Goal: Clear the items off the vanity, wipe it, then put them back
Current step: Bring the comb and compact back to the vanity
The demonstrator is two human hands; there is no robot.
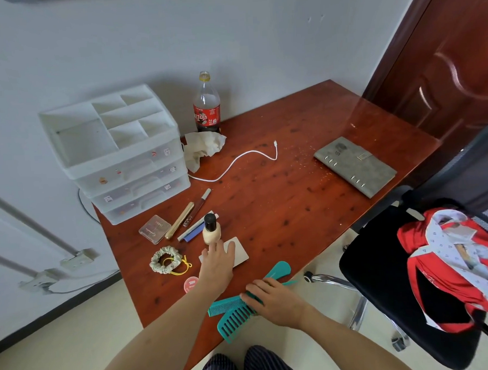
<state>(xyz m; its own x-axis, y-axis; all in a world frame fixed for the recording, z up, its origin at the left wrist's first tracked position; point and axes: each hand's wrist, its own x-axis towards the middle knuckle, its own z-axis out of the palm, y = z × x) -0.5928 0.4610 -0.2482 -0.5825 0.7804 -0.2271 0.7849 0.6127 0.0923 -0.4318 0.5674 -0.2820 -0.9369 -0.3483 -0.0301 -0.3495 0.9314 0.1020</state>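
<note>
- My left hand reaches out at the vanity's near edge, fingers straight and loose, fingertips touching the base of a cream bottle with a black cap; the palm hides much of a white card beneath it.
- My right hand lies on two teal combs at the 6 o'clock edge; whether the fingers grip them or only press down I cannot tell, since the hand covers their middles.
- At 9 o'clock of the bottle: a clear compact, a gold tube, a dark lip tube and pens partly hidden behind the bottle.
- A green scrunchie with yellow bands and a small pink tin, half covered by my forearm, lie near 8 o'clock.
- A white drawer organiser stands at 10 o'clock, a cola bottle and crumpled cloth at 12, a white cable just beside them.
- A grey notebook lies at 2 o'clock; fine specks dot the wood near it.
- A black chair at 4 o'clock, cut off at the frame, carries a red bag.
</note>
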